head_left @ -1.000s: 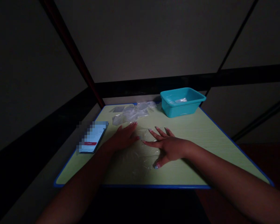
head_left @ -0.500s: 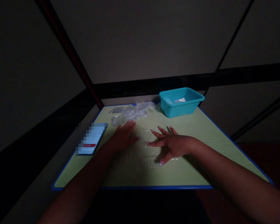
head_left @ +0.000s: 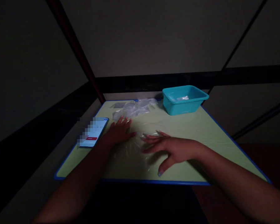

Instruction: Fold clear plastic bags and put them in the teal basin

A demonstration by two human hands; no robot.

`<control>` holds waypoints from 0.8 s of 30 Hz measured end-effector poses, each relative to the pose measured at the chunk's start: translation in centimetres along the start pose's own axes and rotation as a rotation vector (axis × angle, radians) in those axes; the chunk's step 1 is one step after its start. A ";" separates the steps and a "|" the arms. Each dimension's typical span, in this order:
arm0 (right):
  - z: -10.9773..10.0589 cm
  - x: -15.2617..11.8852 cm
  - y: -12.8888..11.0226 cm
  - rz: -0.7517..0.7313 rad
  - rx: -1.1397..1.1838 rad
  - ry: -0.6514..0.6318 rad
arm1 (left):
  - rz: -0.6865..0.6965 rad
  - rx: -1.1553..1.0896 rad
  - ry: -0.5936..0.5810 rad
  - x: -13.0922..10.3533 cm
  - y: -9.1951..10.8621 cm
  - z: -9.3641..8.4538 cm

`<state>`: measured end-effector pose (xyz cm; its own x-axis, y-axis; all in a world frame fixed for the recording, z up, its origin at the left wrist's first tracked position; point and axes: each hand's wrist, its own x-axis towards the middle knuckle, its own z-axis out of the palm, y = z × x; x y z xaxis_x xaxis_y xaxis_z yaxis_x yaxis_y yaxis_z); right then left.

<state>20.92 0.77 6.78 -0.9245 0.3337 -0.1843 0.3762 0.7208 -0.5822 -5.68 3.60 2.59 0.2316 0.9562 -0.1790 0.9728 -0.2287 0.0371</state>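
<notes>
A clear plastic bag [head_left: 136,155] lies flat on the pale green table [head_left: 196,130], hard to make out against its surface. My left hand [head_left: 120,133] rests palm down with its fingers spread at the left side of this plastic, fingertips near a heap of clear plastic bags [head_left: 133,109]. My right hand [head_left: 170,149] is palm down over the plastic's right part, fingers stretched out and thumb apart. Whether its fingers press on the plastic or hover just above cannot be seen. Neither hand grips anything.
A turquoise plastic basket [head_left: 184,107] with some clear plastic inside stands at the back right. On the left lies a phone [head_left: 93,133] with its screen lit, partly pixelated. Blue edging [head_left: 154,181] runs round the table, and walls rise behind and at the left.
My right hand has shifted slightly towards me and its fingers have drawn closer together. My left hand has slid a little left. The camera view has moved slightly.
</notes>
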 end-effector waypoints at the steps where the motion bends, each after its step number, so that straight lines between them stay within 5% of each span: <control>1: 0.2 -0.1 -0.4 -0.085 0.040 -0.080 | -0.006 0.001 -0.003 0.0 0.0 0.0; 4: 1.1 -0.2 -1.1 -0.199 0.096 -0.227 | -0.022 0.001 -0.014 0.0 0.1 -0.1; 10: 1.5 0.3 -0.6 -0.166 0.128 -0.137 | -0.033 -0.014 0.058 0.0 0.4 -0.2; 15: 1.4 0.8 -0.3 -0.151 0.269 0.072 | 0.308 -0.400 0.220 -0.7 0.9 -1.6; 19: 1.8 1.5 0.7 -0.129 0.537 0.300 | 0.520 -0.816 0.058 -1.3 1.5 -2.4; 24: 2.3 2.6 2.0 -0.102 0.826 0.377 | 0.393 -0.833 -0.147 -1.6 2.8 -2.0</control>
<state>19.09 1.67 3.34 -0.8147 0.5735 0.0858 -0.0040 0.1424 -0.9898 -3.33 1.81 4.90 0.5977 0.7920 -0.1243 0.5278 -0.2720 0.8046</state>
